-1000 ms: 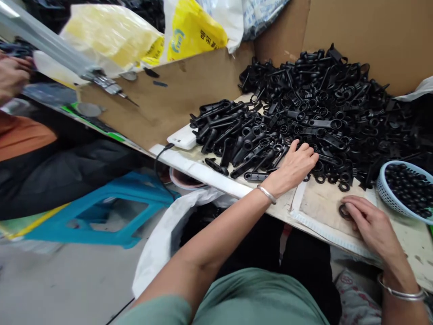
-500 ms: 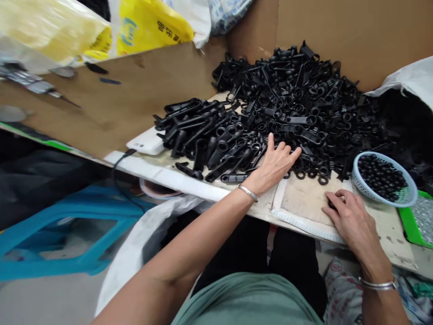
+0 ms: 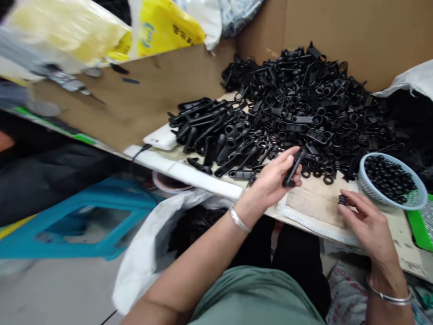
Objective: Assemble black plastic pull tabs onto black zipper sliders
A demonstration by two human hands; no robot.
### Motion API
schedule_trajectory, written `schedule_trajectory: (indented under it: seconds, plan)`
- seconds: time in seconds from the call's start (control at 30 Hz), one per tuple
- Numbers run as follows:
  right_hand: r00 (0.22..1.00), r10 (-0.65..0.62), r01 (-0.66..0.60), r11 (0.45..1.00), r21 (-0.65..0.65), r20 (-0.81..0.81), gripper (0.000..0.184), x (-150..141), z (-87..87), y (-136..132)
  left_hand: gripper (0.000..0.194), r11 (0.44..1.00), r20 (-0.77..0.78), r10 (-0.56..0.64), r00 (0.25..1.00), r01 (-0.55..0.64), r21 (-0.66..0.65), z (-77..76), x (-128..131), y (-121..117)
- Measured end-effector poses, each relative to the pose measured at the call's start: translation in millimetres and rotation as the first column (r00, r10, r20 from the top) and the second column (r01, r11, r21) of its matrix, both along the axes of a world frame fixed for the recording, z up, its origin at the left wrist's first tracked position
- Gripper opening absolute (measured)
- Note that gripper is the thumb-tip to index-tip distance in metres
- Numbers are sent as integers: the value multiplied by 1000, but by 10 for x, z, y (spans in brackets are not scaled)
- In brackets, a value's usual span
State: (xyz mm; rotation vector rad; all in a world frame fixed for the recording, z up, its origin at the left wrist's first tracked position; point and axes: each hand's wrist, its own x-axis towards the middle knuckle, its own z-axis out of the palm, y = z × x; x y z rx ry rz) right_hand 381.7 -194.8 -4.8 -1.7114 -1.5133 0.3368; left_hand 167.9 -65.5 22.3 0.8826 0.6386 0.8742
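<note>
A long, narrow black plastic part [image 3: 295,168] is held in my left hand [image 3: 275,180], tilted above the front edge of the pile. My right hand [image 3: 370,223] pinches a small black ribbed ring [image 3: 342,199] between thumb and fingertips, just above a worn tan board [image 3: 313,203]. Behind both hands spreads a big heap of black plastic parts [image 3: 301,104], with rings and long arms mixed together. A looser group of long black arms [image 3: 206,126] lies at its left.
A pale blue basket [image 3: 363,180] of black knobs stands at right, beside a green tray [image 3: 417,230]. A white device [image 3: 162,137] with a cable lies at left. An electric screwdriver [image 3: 67,81] hangs farther left. Below the table are a white sack [image 3: 135,266] and a blue stool [image 3: 84,248].
My left hand has picked a long black part out of the pile and turned palm inward, drawing back slightly. The right hand keeps the ring, now lifted into clearer view. The camera view has shifted.
</note>
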Motion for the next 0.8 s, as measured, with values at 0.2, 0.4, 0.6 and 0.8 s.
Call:
schedule_trajectory:
  seconds: [0.2,0.4,0.6,0.8]
  plan:
    - [977,-15,42,992,120,-211,33,-473,100,165,43,955,346,-50,937,147,-258,-160,44,-271]
    - [984,-40,85,963,257,-174,30,-638,117,269,28,965,237,-91,967,145,-221,-193,-8,-421]
    - [999,23,-32,945,327,31,27,-757,30,324,47,990,173,-129,976,138,-40,-280,39,-494]
    - [987,16,-72,935,348,160,25,-777,14,360,60,961,13,-154,988,146,237,-314,-18,-519]
